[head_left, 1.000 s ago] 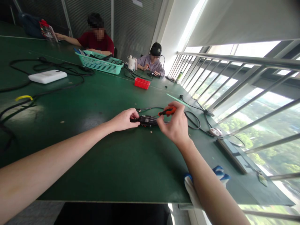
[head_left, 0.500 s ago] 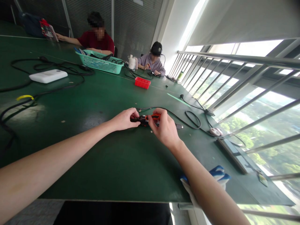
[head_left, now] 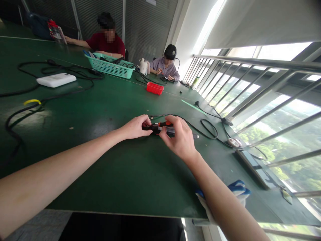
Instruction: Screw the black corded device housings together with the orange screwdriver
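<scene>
— Where does the light come from?
— Windows on the right, behind a metal railing, under a pale blind.
— And beyond the green surface?
— Dark ribbed panels and a white column.

orange-and-black handle, mostly black tool, dark green table, red tray, mint basket

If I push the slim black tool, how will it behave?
The black tool would probably move stiffly as one piece, given its straight, solid-looking body. Being slim, it may roll or swivel if the left hand, pinching one end, lets go.
</scene>
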The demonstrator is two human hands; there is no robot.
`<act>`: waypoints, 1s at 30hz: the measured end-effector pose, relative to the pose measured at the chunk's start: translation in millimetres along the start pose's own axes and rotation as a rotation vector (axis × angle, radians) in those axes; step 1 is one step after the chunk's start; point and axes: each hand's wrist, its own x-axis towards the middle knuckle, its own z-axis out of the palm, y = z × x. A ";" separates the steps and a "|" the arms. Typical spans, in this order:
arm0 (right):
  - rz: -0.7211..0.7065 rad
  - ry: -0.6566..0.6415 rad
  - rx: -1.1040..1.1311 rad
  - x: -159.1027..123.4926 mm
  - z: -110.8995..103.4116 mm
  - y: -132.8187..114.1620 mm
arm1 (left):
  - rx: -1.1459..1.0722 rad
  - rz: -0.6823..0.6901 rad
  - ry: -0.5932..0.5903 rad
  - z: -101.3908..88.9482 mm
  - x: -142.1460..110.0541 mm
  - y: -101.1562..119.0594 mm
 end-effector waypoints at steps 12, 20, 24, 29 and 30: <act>0.061 0.041 0.004 -2.8 -4.5 12.3 | -0.013 -0.003 -0.003 0.4 -0.6 -3.3; 0.185 0.202 -0.154 -1.7 -18.6 30.5 | 0.014 -0.009 -0.005 -0.8 -0.6 -1.1; 0.167 0.135 -0.169 -0.9 -15.3 31.4 | 0.001 -0.020 -0.006 -0.9 -0.5 -1.6; 0.174 0.184 -0.173 -0.9 -15.2 30.4 | 0.021 -0.015 -0.002 -1.0 -0.9 -1.6; 0.174 0.184 -0.183 -0.4 -16.0 30.3 | 0.026 -0.014 -0.003 -1.2 -1.0 -1.2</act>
